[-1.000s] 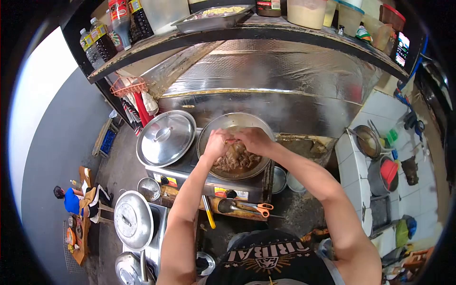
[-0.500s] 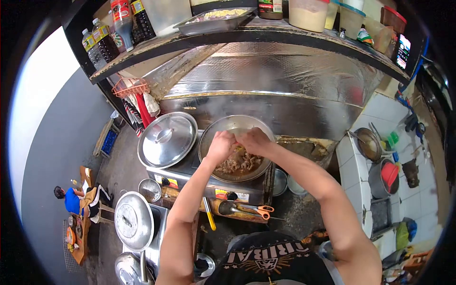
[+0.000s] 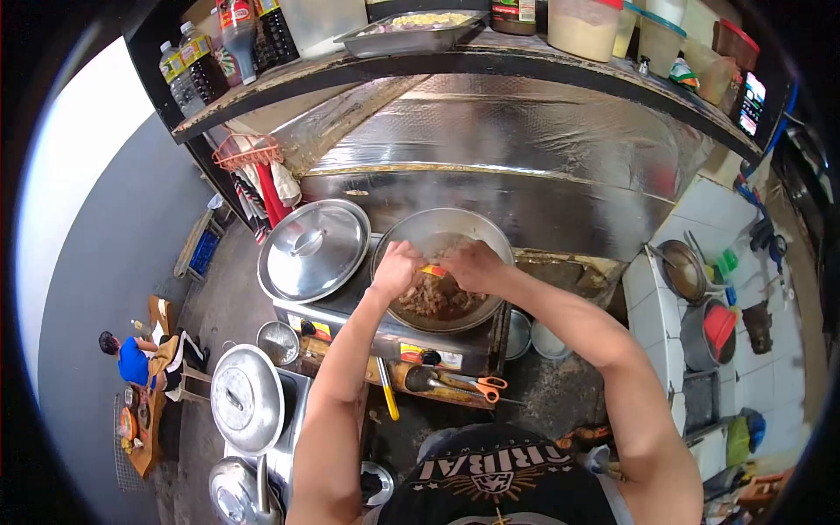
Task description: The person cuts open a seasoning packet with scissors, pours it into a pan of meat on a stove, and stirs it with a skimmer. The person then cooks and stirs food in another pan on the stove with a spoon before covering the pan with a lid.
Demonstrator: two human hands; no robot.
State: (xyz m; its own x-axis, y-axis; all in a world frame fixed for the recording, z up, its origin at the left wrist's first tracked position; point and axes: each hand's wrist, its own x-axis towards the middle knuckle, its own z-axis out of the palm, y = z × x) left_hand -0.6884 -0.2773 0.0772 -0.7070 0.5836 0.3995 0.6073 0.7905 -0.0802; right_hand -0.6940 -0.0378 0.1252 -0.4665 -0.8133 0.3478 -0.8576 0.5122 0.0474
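Observation:
Above a wide metal pan point(image 3: 503, 245) of chopped meat point(image 3: 433, 302) in brown sauce, both my hands hold a small red-and-yellow packet point(image 3: 433, 270), probably a sachet. My left hand point(image 3: 398, 267) pinches its left end, fingers closed. My right hand point(image 3: 475, 265) is closed at the other end, its fingertips partly hidden behind the knuckles. Steam rises round the hands. The packet's opening, if it has one, cannot be made out. The pan sits on a stove point(image 3: 350, 324), and a large round lid point(image 3: 317, 249) rests just left of it.
Orange-handled scissors point(image 3: 490, 388) and a yellow-handled tool point(image 3: 388, 398) lie along the stove's front. A shelf point(image 3: 455, 63) with bottles and tubs crosses above. Lidded pots point(image 3: 248, 398) stand at lower left. A person in blue point(image 3: 136, 360) sits farther left. Pans point(image 3: 682, 267) are at right.
My hands have parted slightly, and more of the red-and-yellow packet shows between them. The whole view has shifted a little.

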